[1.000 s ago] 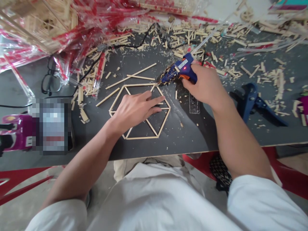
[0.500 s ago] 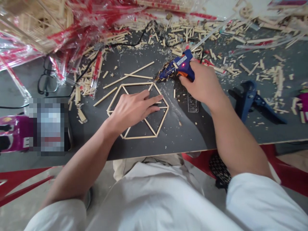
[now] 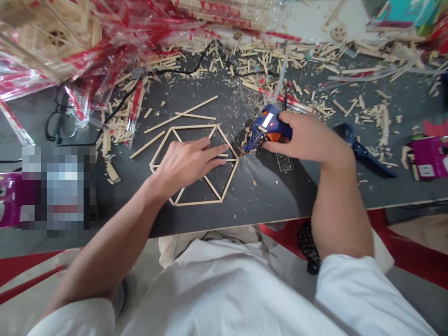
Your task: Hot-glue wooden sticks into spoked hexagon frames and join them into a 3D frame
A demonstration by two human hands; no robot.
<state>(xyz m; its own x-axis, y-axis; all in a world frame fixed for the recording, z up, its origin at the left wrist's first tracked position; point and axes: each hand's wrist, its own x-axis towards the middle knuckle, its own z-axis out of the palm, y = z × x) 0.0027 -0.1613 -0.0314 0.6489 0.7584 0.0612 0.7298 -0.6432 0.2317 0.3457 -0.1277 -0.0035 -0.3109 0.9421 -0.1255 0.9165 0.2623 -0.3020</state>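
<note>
A hexagonal frame of thin wooden sticks, with spokes meeting inside it, lies flat on the dark table. My left hand rests over its middle with the fingers stretched out, hiding the centre and part of the left side. My right hand is wrapped round a blue and orange glue gun, whose lit red light shows on its side. The gun's nozzle, crusted with wood bits, meets the frame's right corner. A clear glue stick sticks out from its back.
Loose sticks lie just beyond the frame. Wood scraps and red-and-clear plastic wrappers cover the far side. Eyeglasses and a pixelated object are at left. A blue hand tool and a purple box lie right.
My right hand has brought the glue gun from the frame's upper right corner to its right corner, toward me. My left hand stays on the frame. The view has shifted slightly right.
</note>
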